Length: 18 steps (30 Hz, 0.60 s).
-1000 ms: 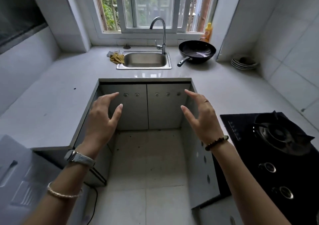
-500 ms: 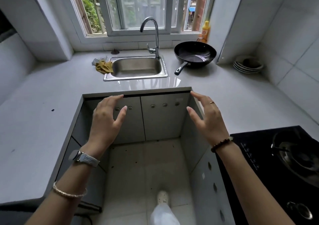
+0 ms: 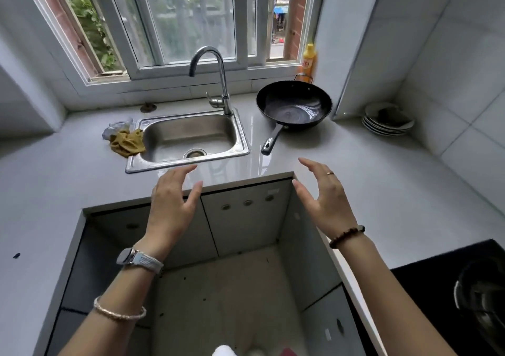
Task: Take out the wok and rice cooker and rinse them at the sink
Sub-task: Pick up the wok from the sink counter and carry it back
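Observation:
A black wok (image 3: 293,107) sits upright on the counter right of the steel sink (image 3: 188,139), its handle pointing toward me. The curved tap (image 3: 216,82) stands behind the sink's right corner. My left hand (image 3: 172,208) and my right hand (image 3: 325,199) are both raised in front of me, fingers spread and relaxed, holding nothing, just short of the counter's front edge. No rice cooker is in view.
A yellow cloth (image 3: 127,143) lies at the sink's left edge. A yellow bottle (image 3: 308,59) stands behind the wok. Stacked plates (image 3: 388,120) sit in the right corner. A black gas hob (image 3: 464,295) is at the lower right. Closed cabinet doors (image 3: 246,219) face me below the counter.
I have moved closer to the sink; the sink and wok appear larger and nearer. Both hands stay empty and have come up toward the counter edge.

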Each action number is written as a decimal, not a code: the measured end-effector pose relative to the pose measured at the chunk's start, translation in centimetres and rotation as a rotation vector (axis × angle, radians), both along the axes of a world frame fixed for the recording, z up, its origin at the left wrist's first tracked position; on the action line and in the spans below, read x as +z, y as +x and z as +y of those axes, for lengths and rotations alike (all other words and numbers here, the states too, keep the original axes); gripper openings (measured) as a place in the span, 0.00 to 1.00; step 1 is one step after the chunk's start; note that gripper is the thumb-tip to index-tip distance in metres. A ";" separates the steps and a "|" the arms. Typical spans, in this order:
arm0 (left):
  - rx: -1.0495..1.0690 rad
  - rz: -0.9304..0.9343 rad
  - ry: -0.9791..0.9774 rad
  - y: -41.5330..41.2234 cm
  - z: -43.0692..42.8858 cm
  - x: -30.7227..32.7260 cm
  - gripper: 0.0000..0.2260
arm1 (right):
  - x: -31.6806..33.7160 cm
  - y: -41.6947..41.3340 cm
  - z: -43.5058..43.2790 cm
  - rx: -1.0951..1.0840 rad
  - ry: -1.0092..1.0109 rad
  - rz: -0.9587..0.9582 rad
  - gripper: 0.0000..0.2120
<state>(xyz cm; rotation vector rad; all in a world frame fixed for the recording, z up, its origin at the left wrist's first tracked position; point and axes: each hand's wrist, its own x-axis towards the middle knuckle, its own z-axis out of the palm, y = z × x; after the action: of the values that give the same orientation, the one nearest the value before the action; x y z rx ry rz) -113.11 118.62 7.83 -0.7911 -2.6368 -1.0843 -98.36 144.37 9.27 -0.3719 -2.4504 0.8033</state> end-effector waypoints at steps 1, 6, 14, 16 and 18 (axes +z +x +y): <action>-0.013 0.002 0.004 -1.1 0.8 0.0 0.17 | 0.0 -0.8 0.6 -0.010 -0.004 -0.001 0.20; -0.088 -0.014 0.031 -6.6 5.2 -0.3 0.16 | -0.5 -4.6 3.3 -0.067 -0.053 -0.028 0.20; -0.257 -0.078 0.027 -16.4 14.2 -2.7 0.15 | -2.0 -13.1 7.0 -0.213 -0.322 -0.039 0.18; -0.300 -0.117 -0.006 -19.1 16.4 -3.6 0.15 | -2.7 -15.7 7.7 -0.252 -0.399 -0.050 0.18; -0.341 -0.172 -0.024 -21.5 18.6 -4.6 0.15 | -3.5 -18.3 8.4 -0.292 -0.490 -0.062 0.17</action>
<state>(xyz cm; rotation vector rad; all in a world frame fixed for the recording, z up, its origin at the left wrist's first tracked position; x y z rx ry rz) -134.63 137.23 3.27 -1.2391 -2.7230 -1.2543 -116.67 152.80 5.81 -0.9207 -2.1571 1.2666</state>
